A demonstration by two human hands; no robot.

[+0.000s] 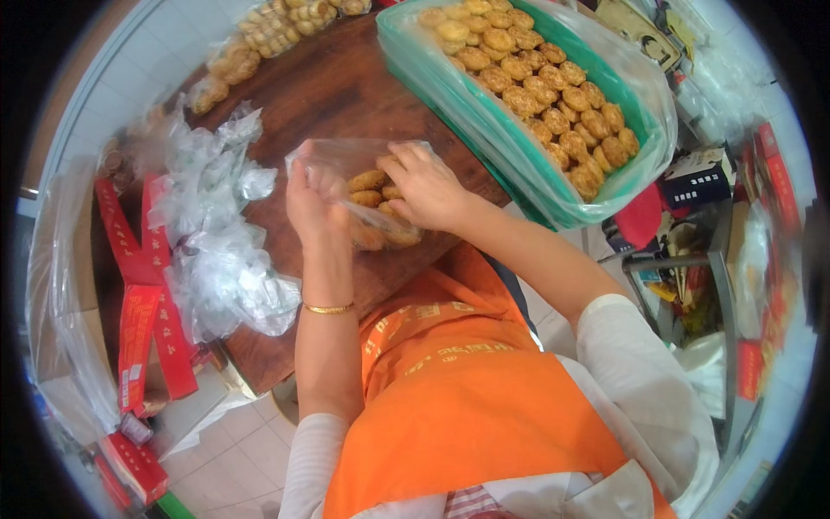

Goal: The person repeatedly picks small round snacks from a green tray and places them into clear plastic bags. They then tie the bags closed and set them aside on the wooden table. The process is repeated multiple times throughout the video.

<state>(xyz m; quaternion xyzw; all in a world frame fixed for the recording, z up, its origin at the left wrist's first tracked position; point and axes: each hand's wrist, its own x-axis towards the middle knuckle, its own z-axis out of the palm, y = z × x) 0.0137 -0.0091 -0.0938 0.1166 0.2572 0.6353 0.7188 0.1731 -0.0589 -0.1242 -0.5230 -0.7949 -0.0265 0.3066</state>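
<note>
A clear plastic bag [382, 224] lies on the dark wooden table in front of me, with several round golden-brown pastries [368, 188] inside it. My left hand [314, 198] grips the bag's mouth on its left side, the fingers partly behind the film. On the right, my right hand [425, 185] reaches over the bag's opening, its fingertips at the rim and close to the pastries. Whether those fingers hold a pastry or only the film is hidden. Beyond my right hand stands a green plastic crate [447, 107] lined with clear film, holding rows of similar pastries [538, 91].
Crumpled clear plastic bags [224, 259] are heaped at the table's left. Red printed cardboard packaging [139, 305] sits beside them in a film-covered carton [61, 259]. Bagged pastries [272, 32] line the far edge. A metal-framed shelf [720, 292] with boxes stands at the right.
</note>
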